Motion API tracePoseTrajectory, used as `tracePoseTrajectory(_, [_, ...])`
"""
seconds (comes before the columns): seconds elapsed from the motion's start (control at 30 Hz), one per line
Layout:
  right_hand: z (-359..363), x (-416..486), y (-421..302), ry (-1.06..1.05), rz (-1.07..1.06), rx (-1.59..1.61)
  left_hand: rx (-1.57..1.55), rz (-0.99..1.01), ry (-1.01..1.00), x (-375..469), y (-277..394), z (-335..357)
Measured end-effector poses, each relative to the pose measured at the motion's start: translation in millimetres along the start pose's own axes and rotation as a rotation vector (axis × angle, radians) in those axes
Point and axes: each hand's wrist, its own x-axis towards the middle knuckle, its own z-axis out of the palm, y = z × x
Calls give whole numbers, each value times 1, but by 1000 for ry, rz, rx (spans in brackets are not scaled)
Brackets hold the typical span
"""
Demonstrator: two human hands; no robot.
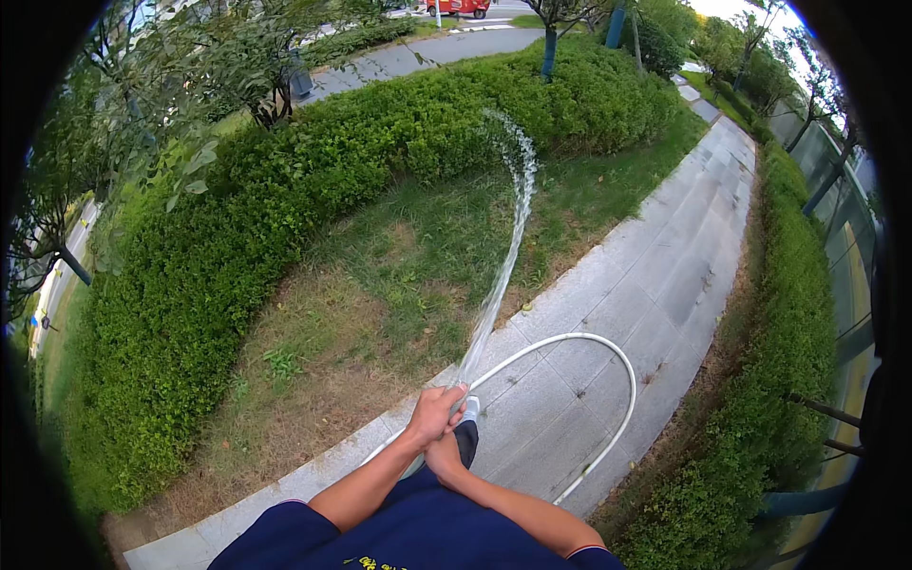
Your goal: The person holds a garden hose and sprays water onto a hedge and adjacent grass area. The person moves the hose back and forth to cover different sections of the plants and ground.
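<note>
My left hand is closed around the outlet end of a white garden hose, its thumb near the mouth. Just below and behind it, my right hand is also closed on the hose; its fingers are partly hidden by the left hand and wrist. A stream of water leaves the hose end, arcs over the grass strip and breaks into drops before the clipped hedge. The rest of the hose curves in a loop over the stone paving, and another stretch shows beside my left forearm.
A paved stone path runs from my feet to the far right. Along its right side stands a low hedge before a fence. Left are leafy tree branches; a red vehicle is on the road beyond.
</note>
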Motion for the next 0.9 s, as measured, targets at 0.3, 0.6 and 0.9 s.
tracePoseTrajectory(0.3, [-108, 141, -56, 202, -2, -80, 65, 48, -198, 153, 84, 74])
tracePoseTrajectory(0.6, [-140, 223, -135, 41, -24, -110, -58, 11, -54, 235, 156, 79])
tracePoseTrajectory(0.9, [-194, 315, -135, -169, 46, -134, -248, 65, 131, 302, 194, 111])
